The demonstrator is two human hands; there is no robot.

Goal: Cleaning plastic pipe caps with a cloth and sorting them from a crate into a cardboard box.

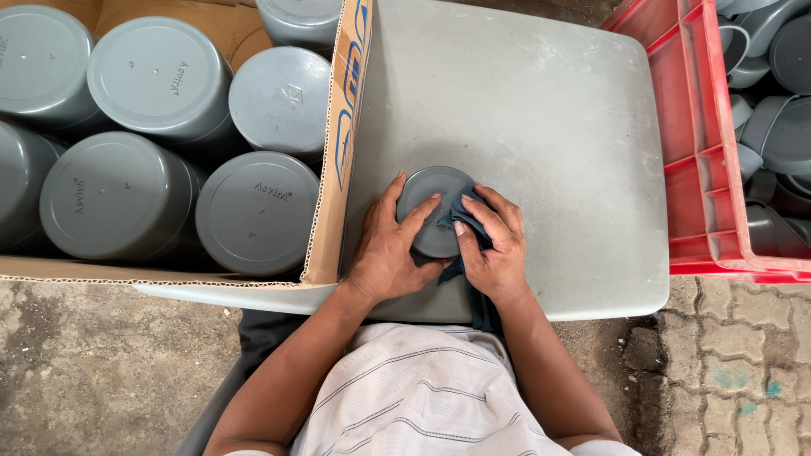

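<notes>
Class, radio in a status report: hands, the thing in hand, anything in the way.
Left hand on grey cap. Right hand presses dark cloth to it. Table bare around.

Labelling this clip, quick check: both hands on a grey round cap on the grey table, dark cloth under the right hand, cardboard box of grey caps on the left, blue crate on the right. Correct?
One error: the crate on the right is red, not blue, as the head view shows. The rest holds: left hand and right hand rest on the grey round cap on the grey table, dark cloth under the right hand, cardboard box of grey caps on the left.
</notes>
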